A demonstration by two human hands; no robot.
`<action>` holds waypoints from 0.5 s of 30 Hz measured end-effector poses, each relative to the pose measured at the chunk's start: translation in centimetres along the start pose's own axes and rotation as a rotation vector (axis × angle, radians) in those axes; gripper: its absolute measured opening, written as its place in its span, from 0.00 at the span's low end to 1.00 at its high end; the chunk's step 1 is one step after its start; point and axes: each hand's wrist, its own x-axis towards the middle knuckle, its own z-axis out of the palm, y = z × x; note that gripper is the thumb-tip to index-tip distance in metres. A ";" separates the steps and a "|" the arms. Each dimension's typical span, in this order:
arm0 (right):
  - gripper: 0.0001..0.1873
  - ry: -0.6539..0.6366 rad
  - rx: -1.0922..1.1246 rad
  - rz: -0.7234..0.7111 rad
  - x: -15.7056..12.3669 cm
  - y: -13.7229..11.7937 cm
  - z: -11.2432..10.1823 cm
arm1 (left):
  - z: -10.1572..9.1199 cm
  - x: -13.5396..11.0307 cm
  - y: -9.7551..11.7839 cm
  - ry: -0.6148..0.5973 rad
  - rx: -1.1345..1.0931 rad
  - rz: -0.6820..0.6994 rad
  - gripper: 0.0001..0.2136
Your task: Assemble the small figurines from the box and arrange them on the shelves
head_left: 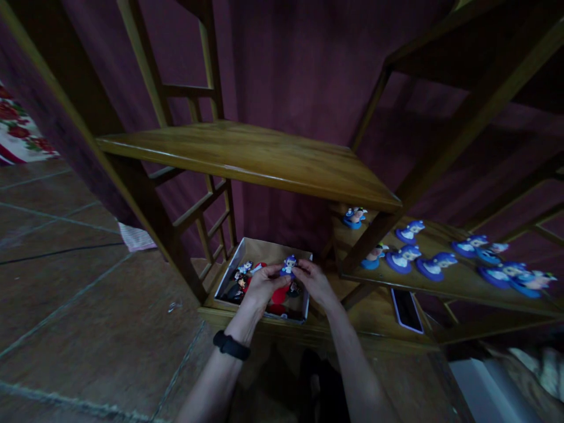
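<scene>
Both my hands meet over an open cardboard box [247, 248] on the lowest wooden shelf. Between them is a small blue-haired figurine [289, 265]. My left hand [263, 284], with a black band on its wrist, pinches the figurine from the left. My right hand [312, 280] pinches it from the right with its fingertips. Inside the box lie several more small figurines [240, 281], some red and black. On the shelf to the right, several blue figurines [434, 265] lie in rows.
A wooden shelf board [247, 154] juts out just above the box and hands. A phone [407, 309] lies on the lowest shelf right of the box. The wooden frame uprights stand left and right. A tiled floor [66, 282] spreads to the left.
</scene>
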 end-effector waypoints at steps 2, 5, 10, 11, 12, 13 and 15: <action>0.14 0.046 0.018 0.018 0.0 0.1 0.3 | 0.1 0.0 0.2 0.018 -0.026 0.006 0.18; 0.14 0.104 0.058 0.047 0.0 0.3 0.8 | 0.1 0.0 0.5 0.045 -0.134 -0.013 0.17; 0.11 0.104 0.088 0.094 0.2 0.6 0.9 | -0.5 0.2 0.5 0.075 -0.229 -0.041 0.09; 0.11 0.101 0.085 0.094 0.2 0.7 0.8 | -0.6 0.2 0.4 0.083 -0.225 -0.047 0.08; 0.10 0.097 0.079 0.092 0.2 0.6 0.8 | -0.7 0.2 0.4 0.090 -0.214 -0.055 0.08; 0.10 0.091 0.069 0.091 0.2 0.6 0.8 | -0.8 0.2 0.4 0.100 -0.200 -0.063 0.07; 0.09 0.078 0.040 0.089 0.2 0.5 0.8 | -0.8 0.2 0.3 0.132 -0.174 -0.082 0.07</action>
